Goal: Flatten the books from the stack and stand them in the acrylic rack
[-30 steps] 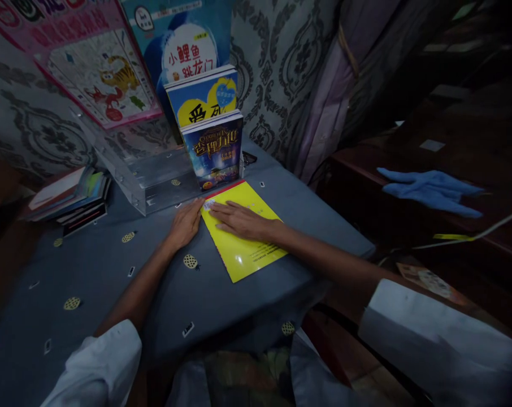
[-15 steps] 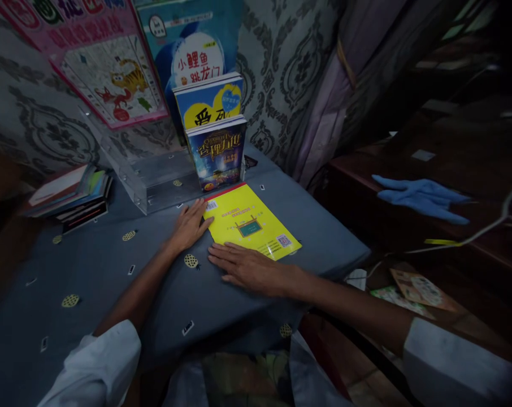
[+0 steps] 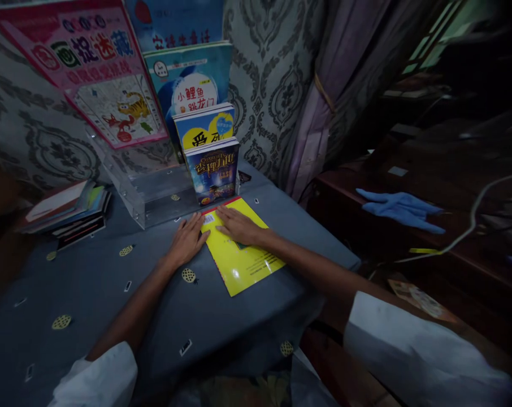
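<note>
Lying flat on the yellow paperback (image 3: pixel 239 277), the right hand (image 3: pixel 241 226) has its fingers straight and close together, the thumb a little apart, gripping nothing. Its fingertips reach the far end of the cover, near the red strip along that edge. The left hand (image 3: pixel 186 242) is also unclenched, palm down on the patterned dark tablecloth (image 3: pixel 163 322), its fingertips beside the paperback's far left corner and its thumb at the left edge; whether that thumb presses on the cover, I cannot tell. Between the two sets of fingers shows a white barcode label (image 3: pixel 208 219). The rest of the cover stretches from under the right fingers back toward the person, with small print near its lower end.

Just beyond the fingertips stands a dark blue comic-style book (image 3: pixel 216 175) with gold lettering, and behind it a blue-and-yellow book (image 3: pixel 200 135). Farther past them rise a teal picture book (image 3: pixel 171 70) and, to the left, a pink picture book (image 3: pixel 107 73) with a tiger on it. A clear acrylic rack (image 3: pixel 139 209) extends beyond the left fingers. Well left of those fingers lies a stack of thin books (image 3: pixel 69 209). Far right of the right fingers, blue gloves (image 3: pixel 400 209) lie on a dark reddish surface (image 3: pixel 336 186).
</note>
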Demonstrator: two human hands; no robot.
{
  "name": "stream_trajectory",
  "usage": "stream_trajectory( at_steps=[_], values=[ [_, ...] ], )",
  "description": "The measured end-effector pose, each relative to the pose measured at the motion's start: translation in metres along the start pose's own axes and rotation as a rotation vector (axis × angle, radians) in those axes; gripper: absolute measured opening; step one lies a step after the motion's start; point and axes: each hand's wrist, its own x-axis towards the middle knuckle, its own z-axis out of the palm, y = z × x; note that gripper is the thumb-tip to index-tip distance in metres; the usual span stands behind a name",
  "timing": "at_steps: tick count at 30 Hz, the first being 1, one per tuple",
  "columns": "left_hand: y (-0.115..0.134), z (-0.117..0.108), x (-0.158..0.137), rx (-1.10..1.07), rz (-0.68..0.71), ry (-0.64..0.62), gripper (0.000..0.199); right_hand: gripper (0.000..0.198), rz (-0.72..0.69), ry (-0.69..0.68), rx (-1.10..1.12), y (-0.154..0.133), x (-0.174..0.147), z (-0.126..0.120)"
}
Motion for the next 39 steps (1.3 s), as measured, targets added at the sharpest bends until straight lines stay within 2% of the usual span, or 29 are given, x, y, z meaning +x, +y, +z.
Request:
stream_trajectory(
  at_steps=[4, 8, 14, 24, 30, 34, 36, 39],
  values=[
    [0.002, -0.003, 0.000, -0.003, -0.012, -0.021, 0.057, 0.060, 0.130, 0.045, -0.052, 0.030, 0.004, -0.008],
    [0.001, -0.002, -0.001, -0.013, -0.009, -0.020, 0.057, 0.058, 0.165, 0.078, -0.035, 0.052, -0.012, -0.013],
    [0.000, 0.001, 0.000, 0.011, -0.015, -0.014, 0.058, 0.055, 0.146, 0.097, -0.029, 0.056, -0.040, -0.018],
    [-0.002, 0.002, -0.001, 0.014, -0.002, -0.012, 0.059, 0.063, 0.163, 0.089, -0.046, 0.028, -0.117, -0.019],
    [0.000, 0.002, -0.001, 0.026, 0.002, -0.007, 0.058, 0.058, 0.123, 0.090, -0.133, 0.003, -0.158, -0.014],
    [0.000, 0.003, 0.000, 0.040, -0.001, -0.003, 0.057, 0.056, 0.056, 0.096, -0.148, -0.030, -0.160, -0.007],
    [-0.001, 0.003, 0.000, 0.049, -0.003, -0.002, 0.057, 0.056, -0.003, 0.093, -0.127, -0.051, -0.152, -0.004],
    [-0.002, 0.005, 0.000, 0.057, 0.004, 0.013, 0.055, 0.055, -0.128, 0.021, -0.055, -0.081, -0.135, -0.003]
  ],
)
